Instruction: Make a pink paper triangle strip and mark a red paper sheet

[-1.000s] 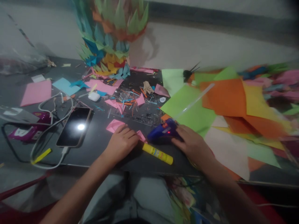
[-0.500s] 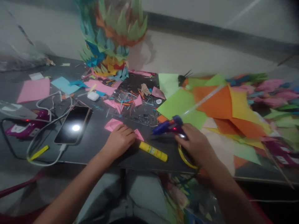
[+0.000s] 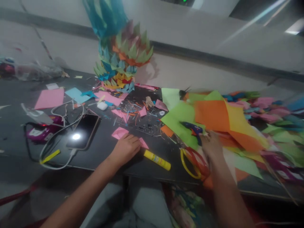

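My left hand point(image 3: 127, 147) lies on the dark table with its fingers curled together over folded pink paper point(image 3: 120, 133), which shows on both sides of the hand. A yellow glue stick point(image 3: 157, 160) lies just right of it. My right hand point(image 3: 211, 144) grips a dark blue glue gun point(image 3: 195, 128) by its handle, nozzle pointing left, above green paper point(image 3: 177, 118). Below that hand lie scissors point(image 3: 190, 166) with yellow and red handles. My right fingers are blurred by motion.
A phone point(image 3: 85, 131) with a white cable and a purple device point(image 3: 45, 131) lie at left. A tall folded-paper model point(image 3: 121, 60) stands against the wall. Orange sheets point(image 3: 211, 115) and several paper pieces cover the right. Paper scraps point(image 3: 135, 110) litter the middle.
My right hand has moved the glue gun away from my left hand, rightward over the coloured sheets, uncovering more of the scissors. My left hand stays on the pink paper. The camera view has tilted up.
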Motion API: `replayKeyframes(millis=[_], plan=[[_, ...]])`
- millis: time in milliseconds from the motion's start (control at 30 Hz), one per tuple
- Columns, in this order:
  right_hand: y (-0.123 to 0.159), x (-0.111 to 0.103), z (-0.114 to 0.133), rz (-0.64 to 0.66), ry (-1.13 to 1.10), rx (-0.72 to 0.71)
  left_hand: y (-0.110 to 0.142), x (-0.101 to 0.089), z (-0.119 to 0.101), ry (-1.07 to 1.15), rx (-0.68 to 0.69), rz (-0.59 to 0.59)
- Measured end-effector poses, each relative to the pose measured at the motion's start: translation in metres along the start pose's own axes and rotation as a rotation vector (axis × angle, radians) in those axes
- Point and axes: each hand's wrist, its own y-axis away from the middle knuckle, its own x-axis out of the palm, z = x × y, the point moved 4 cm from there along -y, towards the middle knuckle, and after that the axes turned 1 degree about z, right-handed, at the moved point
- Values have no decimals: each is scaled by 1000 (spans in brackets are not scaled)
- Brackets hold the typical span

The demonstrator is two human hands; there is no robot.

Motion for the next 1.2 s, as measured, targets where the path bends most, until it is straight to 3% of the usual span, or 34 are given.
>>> replayKeyframes(millis=[100, 233, 300, 367, 467, 567, 667, 1000, 1200], plan=[[6, -18, 48, -33, -115, -58, 0, 2, 1, -14, -10, 27], [22, -22, 166, 211, -317, -394, 0, 3, 2, -3, -18, 73], [34, -8, 226, 387, -321, -650, -1, 2, 2, 6, -20, 79], [44, 18, 272, 592, -274, -835, -1, 2, 2, 21, -26, 71], [51, 66, 308, 809, -27, -1001, -2, 2, 2, 32, -26, 47], [55, 100, 321, 935, 38, -1156, -3, 2, 2, 19, -17, 39], [58, 118, 321, 989, 57, -1245, -4, 2, 2, 16, -20, 45], [64, 133, 310, 945, 66, -1321, -4, 2, 3, 11, -9, 39], [54, 132, 304, 765, 73, -1329, -4, -2, 4, -6, -26, 50]])
